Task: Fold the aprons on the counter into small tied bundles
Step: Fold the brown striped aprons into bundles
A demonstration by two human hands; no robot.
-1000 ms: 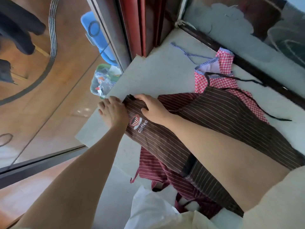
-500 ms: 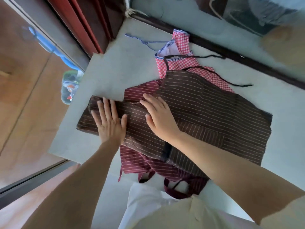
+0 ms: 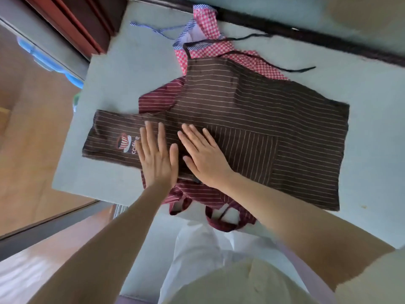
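The brown apron lies spread flat on the counter across the middle of the frame, its bib with the coffee logo at centre left and its skirt reaching to the right. The left hand presses flat on the bib just right of the logo, fingers straight and spread. Just beside it, the right hand lies flat at the waist, fingers straight too. Neither hand grips cloth.

This looks like smoothing before the first fold, and no bundle is made yet. The next move calls for lifting one long edge and folding it over while keeping the ties free.

A dark red apron lies beneath the brown one, showing at centre left and hanging off the near edge. A checked apron sits at top centre, partly covered, and a black tie trails across it toward the upper right. The lower aprons could drag along with a fold.
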